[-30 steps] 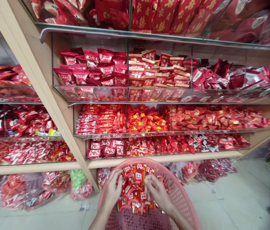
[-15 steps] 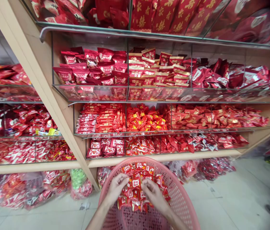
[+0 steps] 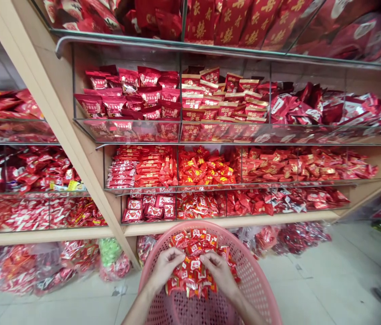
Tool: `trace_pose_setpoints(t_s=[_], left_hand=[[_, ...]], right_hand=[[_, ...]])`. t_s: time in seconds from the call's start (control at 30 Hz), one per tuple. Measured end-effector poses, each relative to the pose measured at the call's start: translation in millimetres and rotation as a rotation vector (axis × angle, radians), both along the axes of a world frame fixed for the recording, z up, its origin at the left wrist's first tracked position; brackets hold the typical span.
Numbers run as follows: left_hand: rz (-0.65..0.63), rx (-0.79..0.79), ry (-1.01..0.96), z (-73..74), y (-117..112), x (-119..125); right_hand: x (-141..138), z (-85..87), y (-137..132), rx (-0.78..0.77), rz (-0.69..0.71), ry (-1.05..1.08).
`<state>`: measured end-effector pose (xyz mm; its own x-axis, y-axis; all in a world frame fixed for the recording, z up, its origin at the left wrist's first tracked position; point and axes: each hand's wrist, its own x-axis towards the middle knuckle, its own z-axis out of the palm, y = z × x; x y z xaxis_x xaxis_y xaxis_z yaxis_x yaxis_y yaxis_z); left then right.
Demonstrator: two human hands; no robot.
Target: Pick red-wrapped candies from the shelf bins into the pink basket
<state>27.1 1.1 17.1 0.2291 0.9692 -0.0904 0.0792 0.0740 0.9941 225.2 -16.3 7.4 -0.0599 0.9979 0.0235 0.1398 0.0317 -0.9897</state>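
Over the pink perforated basket (image 3: 264,275), my left hand (image 3: 166,268) has its thumb and fingers pinched at the left side of a small red candy packet (image 3: 195,263) with a white label. From the other side, my right hand (image 3: 220,273) pinches at the packet's right end. Several similar red wrapped candies (image 3: 192,286) lie heaped in the basket, just beneath and around both hands. Part of the basket's bottom shows bare on the near side.
Ahead stand wooden shelves with clear dividers, filled with red candy packets (image 3: 207,169). A slanting wooden post (image 3: 85,180) rises at left. Plastic bags of candies (image 3: 300,237) sit on the tiled floor (image 3: 315,280) under the bottom shelf. A dark shoe-like shape is blurred at far right.
Both hands have shifted slightly to the right, and the packet between them sits a little lower and to the right. The basket and shelves look the same.
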Motion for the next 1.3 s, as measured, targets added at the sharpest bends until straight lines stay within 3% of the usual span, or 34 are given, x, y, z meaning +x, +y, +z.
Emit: trace_pose_setpoints(t_s=[0.2,0.43,0.57,0.73,0.83,1.07,1.17,1.3], left_hand=[[0.025,-0.022,-0.046,7.0,-2.3,0.1],[0.055,-0.067,-0.097,2.4,-1.2,-0.9],[-0.010,-0.213,-0.178,1.8,-2.6,-5.7],[-0.131,-0.237,-0.140,4.7,-7.0,-4.9],[-0.134,-0.245,-0.130,6.7,-8.3,-2.5],[-0.102,-0.265,-0.172,7.4,-8.8,-0.2],[0.028,-0.115,-0.091,1.3,-5.5,-4.2],[0.513,0.316,0.097,-14.8,3.6,-19.1]], right_hand=[[0.1,4.5,0.6,-0.028,-0.021,0.044],[2.4,0.0,1.1,-0.085,0.042,0.045],[2.5,15.8,-11.5,0.041,0.096,-0.189],[-9.2,39.1,-30.0,0.201,0.250,-0.674],[-19.8,36.7,-35.8,0.246,0.294,-0.801],[-23.5,31.1,-39.5,0.386,0.170,-0.913],[-5.1,30.6,-31.7,0.388,0.095,-0.975],[34.8,23.3,-13.8,0.245,-0.195,-1.210]])
